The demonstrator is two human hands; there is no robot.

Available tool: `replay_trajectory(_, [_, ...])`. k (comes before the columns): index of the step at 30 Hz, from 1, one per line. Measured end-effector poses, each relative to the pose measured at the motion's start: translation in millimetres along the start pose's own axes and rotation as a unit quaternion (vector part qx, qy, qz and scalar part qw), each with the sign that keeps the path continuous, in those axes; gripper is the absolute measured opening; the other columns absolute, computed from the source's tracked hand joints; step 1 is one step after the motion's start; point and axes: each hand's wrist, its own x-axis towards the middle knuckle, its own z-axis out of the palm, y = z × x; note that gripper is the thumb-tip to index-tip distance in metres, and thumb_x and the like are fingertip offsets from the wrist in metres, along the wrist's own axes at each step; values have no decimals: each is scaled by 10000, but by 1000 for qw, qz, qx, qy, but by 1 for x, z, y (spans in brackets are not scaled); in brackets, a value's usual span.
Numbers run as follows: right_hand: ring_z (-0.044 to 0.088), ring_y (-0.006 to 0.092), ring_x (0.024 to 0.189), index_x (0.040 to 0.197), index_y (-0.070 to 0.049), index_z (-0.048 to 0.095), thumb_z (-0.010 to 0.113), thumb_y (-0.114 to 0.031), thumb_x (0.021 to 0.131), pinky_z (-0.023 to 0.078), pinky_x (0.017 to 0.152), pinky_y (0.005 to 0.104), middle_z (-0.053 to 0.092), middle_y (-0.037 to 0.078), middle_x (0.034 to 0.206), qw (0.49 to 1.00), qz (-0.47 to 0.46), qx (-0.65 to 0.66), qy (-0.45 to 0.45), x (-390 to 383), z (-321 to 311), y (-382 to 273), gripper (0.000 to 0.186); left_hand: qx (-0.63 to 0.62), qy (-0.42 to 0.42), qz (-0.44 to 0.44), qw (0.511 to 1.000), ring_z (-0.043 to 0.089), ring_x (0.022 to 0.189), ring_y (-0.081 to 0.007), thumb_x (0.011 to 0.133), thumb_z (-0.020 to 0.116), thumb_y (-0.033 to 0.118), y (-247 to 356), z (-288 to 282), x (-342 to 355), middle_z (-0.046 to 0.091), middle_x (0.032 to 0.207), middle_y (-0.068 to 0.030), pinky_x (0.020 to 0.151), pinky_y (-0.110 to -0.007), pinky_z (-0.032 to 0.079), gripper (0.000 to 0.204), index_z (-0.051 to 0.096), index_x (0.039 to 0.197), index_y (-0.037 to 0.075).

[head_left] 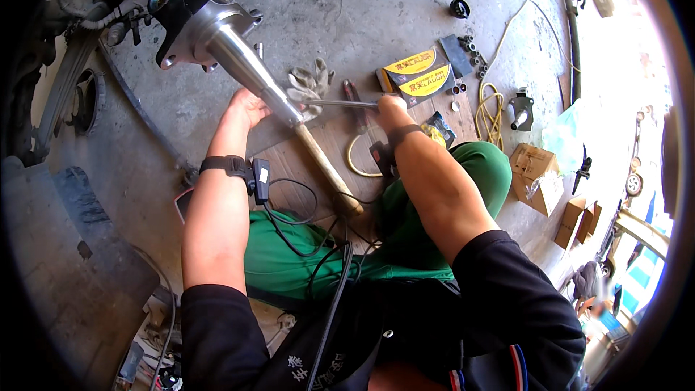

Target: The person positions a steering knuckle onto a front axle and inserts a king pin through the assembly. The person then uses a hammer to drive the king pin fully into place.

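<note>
A steel axle spindle [250,65] with a dark flanged knuckle [190,20] slants down from the upper left. My left hand [250,108] is at the left side of its shaft, fingers curled and partly hidden by it; what they hold, if anything, I cannot make out. My right hand [392,107] is closed around one end of a slim metal bar [337,103]. The bar's other end reaches the tip of the spindle, where its contact is unclear. Below that tip a wooden handle [322,163] runs down between my legs. A grey work glove [311,81] lies just beyond the bar.
Yellow-and-black boxes [420,76] stand ahead, with small dark round parts [474,54] beside them. A coiled yellow hose [491,117], a metal part with a flange [520,110] and cardboard boxes [536,174] lie to the right. Vehicle parts [90,101] crowd the left. Black cables [340,282] cross my lap.
</note>
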Motion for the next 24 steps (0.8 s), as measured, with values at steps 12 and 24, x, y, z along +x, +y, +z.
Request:
replay_trajectory(12, [674, 222, 662, 824, 21, 672, 610, -208, 864, 558, 582, 332, 686, 93, 799, 780, 147, 607, -40, -25, -88, -62, 240, 27, -127, 7, 992, 670, 946, -169, 964, 611, 446, -9, 91, -34, 701, 1081, -52, 716, -295, 512, 308, 560, 939, 143])
replay_trajectory(24, [558, 120, 752, 996, 19, 655, 705, -243, 915, 456, 664, 299, 629, 41, 812, 804, -204, 552, -91, -81, -233, -64, 278, 103, -169, 189, 962, 640, 827, -99, 954, 652, 406, -3, 164, -105, 691, 969, -28, 648, -223, 434, 301, 619, 1022, 114])
